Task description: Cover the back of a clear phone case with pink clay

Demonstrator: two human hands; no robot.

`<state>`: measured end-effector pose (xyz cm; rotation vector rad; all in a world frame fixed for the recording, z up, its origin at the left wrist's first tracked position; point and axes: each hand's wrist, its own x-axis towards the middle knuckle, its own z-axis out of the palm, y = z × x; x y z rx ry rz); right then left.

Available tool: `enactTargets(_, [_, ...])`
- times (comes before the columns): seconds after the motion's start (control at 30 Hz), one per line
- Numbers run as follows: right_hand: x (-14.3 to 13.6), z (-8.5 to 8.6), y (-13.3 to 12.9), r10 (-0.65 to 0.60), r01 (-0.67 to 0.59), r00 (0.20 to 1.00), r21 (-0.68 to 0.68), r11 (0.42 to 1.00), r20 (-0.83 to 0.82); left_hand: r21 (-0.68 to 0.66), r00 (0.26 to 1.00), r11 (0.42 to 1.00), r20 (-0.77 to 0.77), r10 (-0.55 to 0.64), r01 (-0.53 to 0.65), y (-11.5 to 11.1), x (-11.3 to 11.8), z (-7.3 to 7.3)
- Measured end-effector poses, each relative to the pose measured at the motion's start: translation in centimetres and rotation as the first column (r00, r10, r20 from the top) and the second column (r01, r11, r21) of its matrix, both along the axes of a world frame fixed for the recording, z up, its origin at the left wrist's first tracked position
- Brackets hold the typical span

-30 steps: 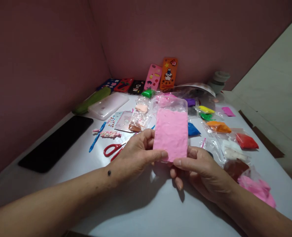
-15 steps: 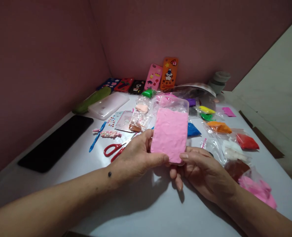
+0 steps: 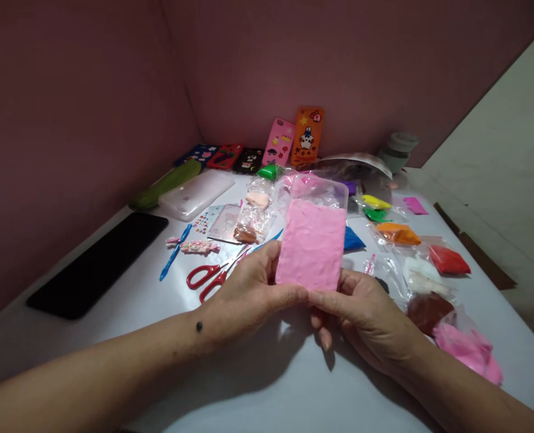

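Observation:
A clear phone case (image 3: 321, 186) is held up above the table, its lower and middle part covered by a layer of pink clay (image 3: 312, 246). The clay looks slightly lumpy, and a see-through strip shows at the top of the case. My left hand (image 3: 260, 279) grips the case's left side and lower edge, thumb along the bottom. From the right, my right hand (image 3: 361, 307) holds the bottom edge, its thumb tip meeting the left thumb. The fingers behind the case are partly hidden. Red-handled scissors (image 3: 204, 276) lie just left of my left hand.
A black phone (image 3: 100, 264), a blue modelling tool (image 3: 175, 252) and a translucent case (image 3: 197, 193) lie left. Decorated cases, including an orange one (image 3: 307, 135), stand by the wall. Bagged clay, such as red (image 3: 450, 260) and pink (image 3: 468, 349), lies right, near the table edge.
My right thumb has slid left along the case's bottom edge to meet the left thumb. The case has tilted slightly. The whole view has shifted a little.

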<state>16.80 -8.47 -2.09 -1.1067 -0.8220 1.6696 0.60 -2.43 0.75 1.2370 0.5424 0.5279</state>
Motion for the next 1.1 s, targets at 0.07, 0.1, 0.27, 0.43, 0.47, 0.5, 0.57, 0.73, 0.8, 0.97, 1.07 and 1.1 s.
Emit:
enactTargets(0.07, [0.1,-0.2,0.1,-0.007,0.007,1.000,-0.002,1.000,0.009,-0.011,1.000,1.000,-0.018,-0.005,0.004,0.1,0.0,0.1])
enactTargets(0.1, [0.1,-0.3,0.1,-0.012,0.012,1.000,-0.004,1.000,0.010,-0.015,0.999,1.000,-0.037,0.002,-0.003,0.1,0.0,0.1])
enactTargets(0.27, [0.2,-0.3,0.1,-0.010,0.010,1.000,-0.005,1.000,0.006,-0.003,0.996,0.999,-0.076,0.050,-0.051,0.1,-0.1,-0.1])
enactTargets(0.43, [-0.2,0.5,-0.1,-0.071,0.076,0.993,0.043,0.996,-0.094,-0.010,0.999,1.000,-0.041,0.006,-0.006,0.0,0.1,-0.4])
enactTargets(0.47, [-0.2,0.6,-0.1,-0.086,0.092,0.988,0.043,0.995,-0.128,-0.006,0.998,1.000,-0.059,0.011,-0.012,0.0,0.0,-0.4])
enactTargets(0.5, [-0.3,0.7,-0.1,-0.099,0.105,0.983,0.034,0.994,-0.155,-0.008,0.997,1.000,-0.076,0.019,-0.020,0.1,0.0,-0.4])
enactTargets(0.57, [-0.2,0.8,-0.1,-0.133,0.136,0.973,0.004,0.991,-0.188,-0.043,0.997,0.999,-0.081,-0.006,0.002,0.3,-0.2,-0.4])
enactTargets(0.73, [0.1,0.6,0.5,-0.259,0.257,0.933,-0.042,0.966,-0.248,-0.174,0.995,0.979,0.023,-0.100,0.102,1.3,-0.6,-0.5])
enactTargets(0.8, [0.2,0.7,0.7,-0.269,0.268,0.923,-0.042,0.962,-0.273,-0.224,0.996,0.971,0.064,-0.066,0.079,1.8,-0.7,-0.8])
enactTargets(0.97, [0.1,1.0,0.8,-0.282,0.275,0.920,-0.063,0.959,-0.271,-0.287,0.993,0.955,0.106,-0.044,0.073,2.1,-0.7,-1.3])
enactTargets(1.07, [0.0,1.1,0.7,-0.277,0.267,0.927,-0.075,0.961,-0.252,-0.292,0.996,0.955,0.088,-0.031,0.056,2.0,-0.6,-1.2])
enactTargets(1.1, [0.0,1.1,0.7,-0.275,0.263,0.929,-0.081,0.961,-0.249,-0.297,0.997,0.954,0.078,-0.023,0.045,1.9,-0.6,-1.2])
